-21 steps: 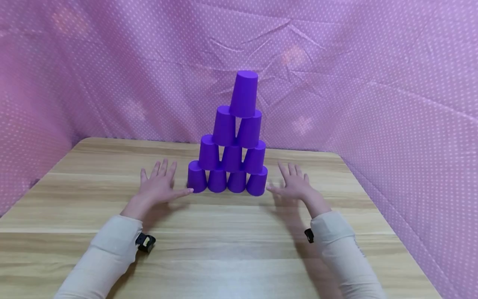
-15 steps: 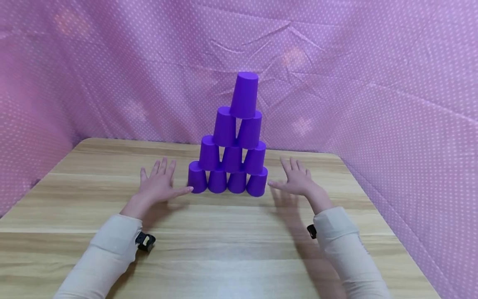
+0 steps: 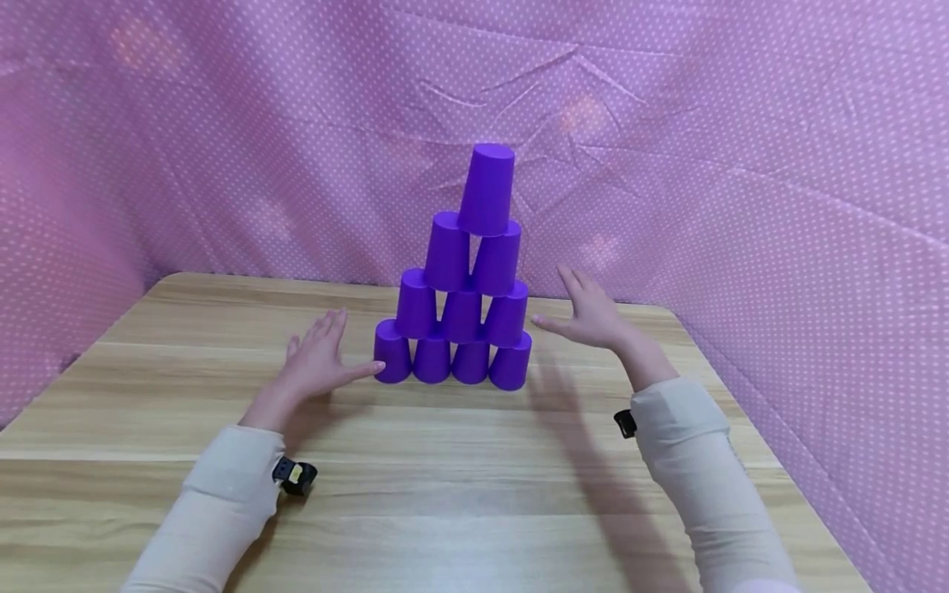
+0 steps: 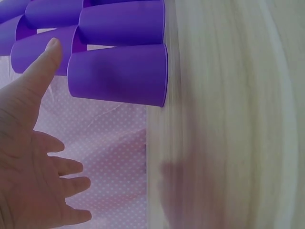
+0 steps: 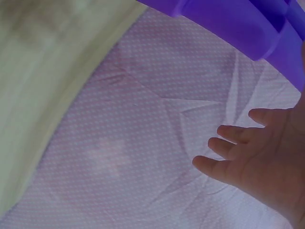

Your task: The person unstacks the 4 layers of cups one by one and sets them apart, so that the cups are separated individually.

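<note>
A pyramid of upside-down purple cups stands in the middle of the table, several along its bottom row and a single top cup (image 3: 488,189) at the peak. My left hand (image 3: 317,364) is spread beside the pyramid's left side, thumb pointing at the bottom left cup (image 3: 392,350); in the left wrist view its fingers are straight and the palm holds nothing. On the other side, my right hand (image 3: 593,319) is raised off the table with fingers extended, its thumb near the right cup of the second row (image 3: 507,315). The right wrist view shows its palm bare too.
The wood-grain table (image 3: 445,478) runs back to a pink dotted cloth (image 3: 311,165) that hangs behind and on both sides. Black bands with small devices sit at both wrists, the left device (image 3: 296,476) showing most fully.
My right hand has risen from beside the bottom row to about the second row. The left hand has turned slightly, its thumb a little higher. The cups stand as before.
</note>
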`<state>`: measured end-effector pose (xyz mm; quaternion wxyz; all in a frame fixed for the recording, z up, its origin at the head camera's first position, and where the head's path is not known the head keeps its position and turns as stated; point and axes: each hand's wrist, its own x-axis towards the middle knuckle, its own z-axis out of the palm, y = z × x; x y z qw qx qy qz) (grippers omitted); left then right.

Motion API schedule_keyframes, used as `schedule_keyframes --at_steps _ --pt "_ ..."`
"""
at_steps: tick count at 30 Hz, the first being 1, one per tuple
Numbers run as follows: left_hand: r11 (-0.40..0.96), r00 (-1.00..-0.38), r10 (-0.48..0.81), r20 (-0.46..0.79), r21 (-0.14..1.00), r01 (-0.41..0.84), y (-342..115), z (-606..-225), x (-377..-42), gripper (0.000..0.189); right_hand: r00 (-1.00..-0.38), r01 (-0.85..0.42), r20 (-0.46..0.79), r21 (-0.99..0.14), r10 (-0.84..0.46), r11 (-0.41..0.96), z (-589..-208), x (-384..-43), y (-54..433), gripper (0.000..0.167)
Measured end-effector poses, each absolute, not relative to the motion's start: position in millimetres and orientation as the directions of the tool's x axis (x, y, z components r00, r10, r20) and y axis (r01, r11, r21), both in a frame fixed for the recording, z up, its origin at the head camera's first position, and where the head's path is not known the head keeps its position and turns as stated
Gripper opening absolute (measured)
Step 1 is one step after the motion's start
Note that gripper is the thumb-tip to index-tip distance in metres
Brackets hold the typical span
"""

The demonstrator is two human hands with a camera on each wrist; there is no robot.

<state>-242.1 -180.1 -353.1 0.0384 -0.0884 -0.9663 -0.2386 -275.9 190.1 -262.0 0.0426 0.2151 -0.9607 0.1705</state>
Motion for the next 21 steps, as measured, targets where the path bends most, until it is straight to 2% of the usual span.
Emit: schedule_keyframes --at_steps 11,17,21 --pt "0.676 -0.976 0.161 0.146 0.704 0.217 -172 -368 -250 0.109 -0.906 -0.420 0.198 -0.518 -0.374 0.745 -217 -282 174 0.087" --pt "0.599 -0.983 0.140 0.116 0.781 0.177 -166 -376 -252 0.109 -0.915 -0.403 0.234 -0.595 -0.330 0.695 -197 -287 162 0.084" --pt "0.521 -0.984 0.121 0.131 0.836 0.176 -161 -379 -253 0.101 -0.926 -0.375 0.234 -0.649 -0.295 0.662 -189 -289 152 0.085"
